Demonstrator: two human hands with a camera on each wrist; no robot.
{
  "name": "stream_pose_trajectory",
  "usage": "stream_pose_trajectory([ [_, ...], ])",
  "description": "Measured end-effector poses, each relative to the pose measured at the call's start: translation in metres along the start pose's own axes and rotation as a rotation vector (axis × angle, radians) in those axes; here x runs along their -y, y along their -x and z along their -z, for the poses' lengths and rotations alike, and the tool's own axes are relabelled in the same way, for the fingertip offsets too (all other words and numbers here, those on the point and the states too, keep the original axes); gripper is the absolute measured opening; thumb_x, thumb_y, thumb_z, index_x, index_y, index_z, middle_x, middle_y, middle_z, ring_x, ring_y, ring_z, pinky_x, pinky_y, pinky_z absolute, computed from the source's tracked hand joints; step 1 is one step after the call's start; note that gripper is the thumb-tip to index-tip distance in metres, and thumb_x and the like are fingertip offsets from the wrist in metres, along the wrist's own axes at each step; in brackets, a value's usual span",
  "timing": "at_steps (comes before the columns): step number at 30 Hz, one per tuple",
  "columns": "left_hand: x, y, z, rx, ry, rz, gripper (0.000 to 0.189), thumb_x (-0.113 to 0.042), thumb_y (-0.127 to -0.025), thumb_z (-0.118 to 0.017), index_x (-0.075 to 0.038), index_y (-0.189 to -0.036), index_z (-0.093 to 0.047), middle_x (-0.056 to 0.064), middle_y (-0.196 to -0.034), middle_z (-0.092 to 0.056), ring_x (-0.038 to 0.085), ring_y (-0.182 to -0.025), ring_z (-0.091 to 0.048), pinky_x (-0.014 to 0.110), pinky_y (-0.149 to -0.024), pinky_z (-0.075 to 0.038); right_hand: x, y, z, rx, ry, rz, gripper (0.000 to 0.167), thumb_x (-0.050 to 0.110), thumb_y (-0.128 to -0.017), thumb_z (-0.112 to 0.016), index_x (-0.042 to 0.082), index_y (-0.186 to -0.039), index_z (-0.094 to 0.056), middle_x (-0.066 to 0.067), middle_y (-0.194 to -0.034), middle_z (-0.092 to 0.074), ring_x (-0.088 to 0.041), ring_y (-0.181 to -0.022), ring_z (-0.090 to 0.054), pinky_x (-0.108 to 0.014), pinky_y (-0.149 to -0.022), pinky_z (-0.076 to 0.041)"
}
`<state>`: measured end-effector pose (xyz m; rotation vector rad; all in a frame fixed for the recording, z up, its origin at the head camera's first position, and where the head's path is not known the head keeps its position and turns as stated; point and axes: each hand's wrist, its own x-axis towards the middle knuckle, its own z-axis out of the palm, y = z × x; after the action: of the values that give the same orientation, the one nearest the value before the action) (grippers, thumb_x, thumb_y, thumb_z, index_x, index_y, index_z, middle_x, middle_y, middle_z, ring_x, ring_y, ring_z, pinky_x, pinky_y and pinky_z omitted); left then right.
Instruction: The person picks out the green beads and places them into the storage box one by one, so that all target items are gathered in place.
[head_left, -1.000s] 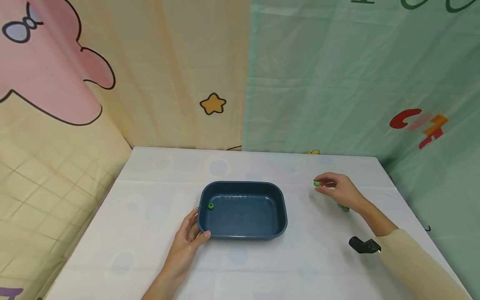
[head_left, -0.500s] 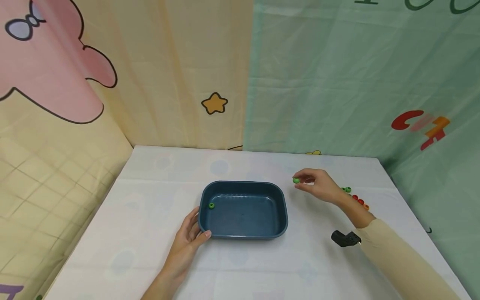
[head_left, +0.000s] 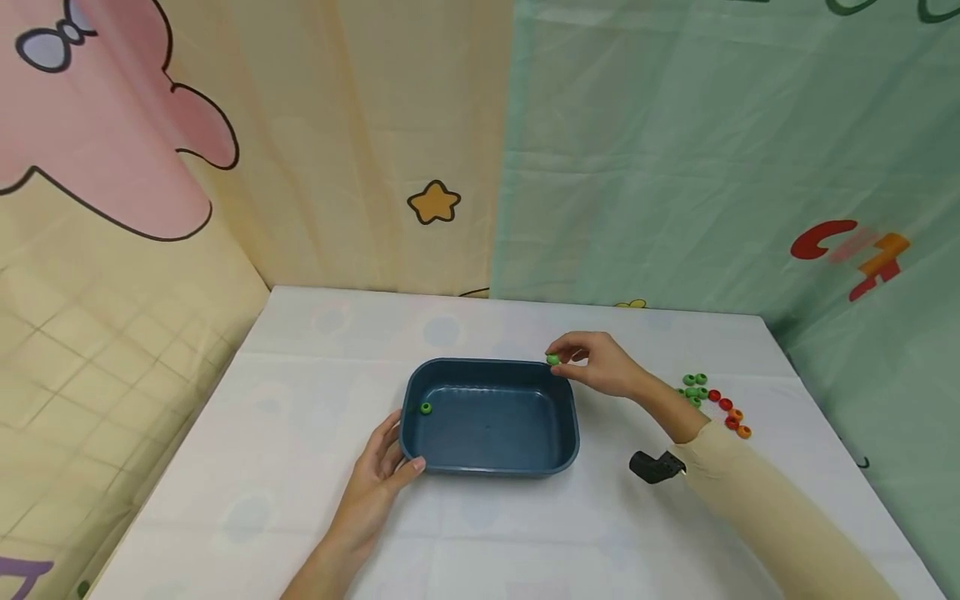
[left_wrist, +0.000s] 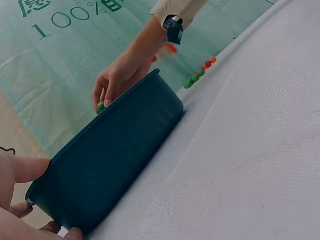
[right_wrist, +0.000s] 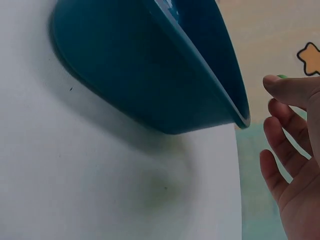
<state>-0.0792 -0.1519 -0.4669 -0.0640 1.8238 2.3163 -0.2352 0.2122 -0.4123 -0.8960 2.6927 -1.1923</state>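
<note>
A dark blue rectangular basin [head_left: 487, 462] stands on the white-covered table, with one green bead [head_left: 426, 408] inside near its left wall. My left hand [head_left: 371, 479] grips the basin's left end, thumb over the front corner and fingers along the side. Between thumb and fingertips my right hand [head_left: 600, 362] pinches another green bead [head_left: 552, 360], at the basin's far right corner. In the left wrist view that bead [left_wrist: 101, 107] shows just above the rim. The right wrist view shows it mostly hidden behind the thumb [right_wrist: 290, 90].
Right of the basin lies a loose group of beads: several green beads [head_left: 692, 392], red beads [head_left: 725, 404] and orange beads [head_left: 743, 432]. The right forearm passes over the table beside them. A printed curtain [head_left: 637, 167] hangs behind the table's far edge.
My right hand has moved left with the pinched green bead, from above the table to the basin's far right corner, uncovering the bead group. My left hand keeps its grip on the basin.
</note>
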Motion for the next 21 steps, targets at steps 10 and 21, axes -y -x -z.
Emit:
stream_pose_trajectory([
  [10,-0.001,-0.001,-0.001,0.0,0.009,0.009,0.08,0.007,-0.096,-0.067,-0.017,-0.162,-0.029,0.012,-0.163,-0.028,0.03,-0.146,-0.035,0.023,-0.102,-0.047,0.025,-0.033,-0.028,0.095,-0.027,0.114,0.023,0.006,-0.091,-0.08,0.001,-0.113,-0.074,0.002,-0.098,-0.071,-0.016,-0.089,-0.065,-0.041,-0.085,-0.058],
  [21,-0.001,-0.001,0.0,0.003,0.011,0.011,0.079,0.006,-0.097,-0.067,-0.017,-0.162,-0.028,0.012,-0.164,-0.027,0.03,-0.146,-0.035,0.023,-0.101,-0.047,0.047,-0.063,-0.062,0.166,-0.001,0.226,0.024,0.01,-0.092,-0.08,0.002,-0.114,-0.075,0.002,-0.1,-0.072,-0.01,-0.089,-0.065,-0.033,-0.084,-0.057],
])
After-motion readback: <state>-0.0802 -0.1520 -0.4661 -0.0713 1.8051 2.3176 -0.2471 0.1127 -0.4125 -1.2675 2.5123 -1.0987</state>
